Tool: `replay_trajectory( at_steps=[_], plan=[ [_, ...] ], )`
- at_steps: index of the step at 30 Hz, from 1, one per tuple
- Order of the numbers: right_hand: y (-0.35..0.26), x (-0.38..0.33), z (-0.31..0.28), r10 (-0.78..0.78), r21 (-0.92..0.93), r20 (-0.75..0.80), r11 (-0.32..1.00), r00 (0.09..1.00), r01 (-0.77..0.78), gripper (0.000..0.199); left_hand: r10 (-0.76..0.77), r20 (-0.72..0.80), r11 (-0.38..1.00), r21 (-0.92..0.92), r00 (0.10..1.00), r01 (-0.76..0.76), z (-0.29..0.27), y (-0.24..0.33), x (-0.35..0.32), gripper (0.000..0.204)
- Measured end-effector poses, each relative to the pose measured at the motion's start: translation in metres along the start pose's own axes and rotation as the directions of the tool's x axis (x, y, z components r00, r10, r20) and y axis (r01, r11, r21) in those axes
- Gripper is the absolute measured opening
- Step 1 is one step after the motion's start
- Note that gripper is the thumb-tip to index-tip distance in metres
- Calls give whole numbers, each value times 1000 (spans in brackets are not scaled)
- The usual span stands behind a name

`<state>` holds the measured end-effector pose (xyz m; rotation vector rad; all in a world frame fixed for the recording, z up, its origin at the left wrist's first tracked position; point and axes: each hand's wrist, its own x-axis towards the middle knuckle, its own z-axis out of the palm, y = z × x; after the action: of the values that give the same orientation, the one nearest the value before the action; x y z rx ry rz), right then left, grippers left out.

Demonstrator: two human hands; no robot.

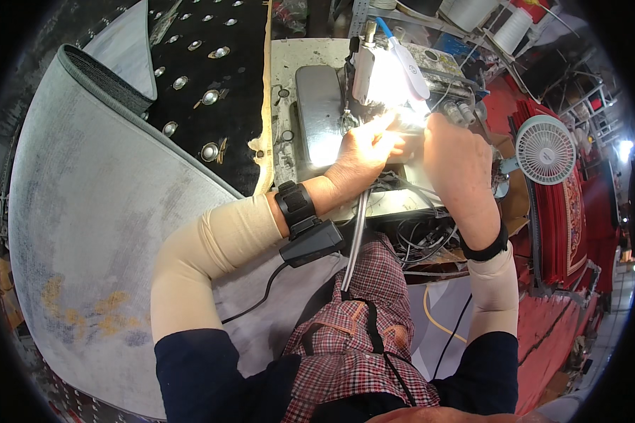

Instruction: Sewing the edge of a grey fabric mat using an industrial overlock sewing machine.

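1. Because glare whitens the machine head (367, 76) at one o'clock in the head view, I cannot tell whether the left hand (364, 149), fingers bent just below it, grasps anything;
2. right hand (460, 156), two o'clock: fingers curled, hold likewise unclear;
3. dazzle could hide any moving parts, nipping a fingertip.

The head view looks steeply down through a wide fisheye lens worn on the person's head, facing forward across the near edge of the table (310, 53). It is close: the left hand (363, 150) and right hand (460, 158) show large, the checked garment (331, 377) lies directly below, and straight edges bow outward.
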<state>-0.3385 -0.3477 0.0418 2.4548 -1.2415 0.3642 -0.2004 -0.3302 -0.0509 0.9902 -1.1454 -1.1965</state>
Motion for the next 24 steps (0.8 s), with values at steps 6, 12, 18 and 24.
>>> replay_trajectory(
  at_steps=[6, 12, 18, 24],
  plan=[
    [-1, 1, 0, -8, 8, -5, 1000, 1000, 8, 2, -1, -7, 1000, 8, 1000, 1, 0, -1, 1, 41],
    [0, 0, 1, -8, 22, -7, 1000, 1000, 9, 2, 13, -5, 999, 50, 1000, -13, -1, -2, 1, 41],
    [2, -1, 2, 2, 21, 1, 1000, 1000, -2, 2, 19, -6, 1000, 21, 1000, -18, 0, -1, 1, 40],
    [0, -2, 0, 95, 87, 94, 991, 991, -104, 8, 17, -11, 1000, -10, 1000, -17, 1, -2, 1, 40]
  ],
)
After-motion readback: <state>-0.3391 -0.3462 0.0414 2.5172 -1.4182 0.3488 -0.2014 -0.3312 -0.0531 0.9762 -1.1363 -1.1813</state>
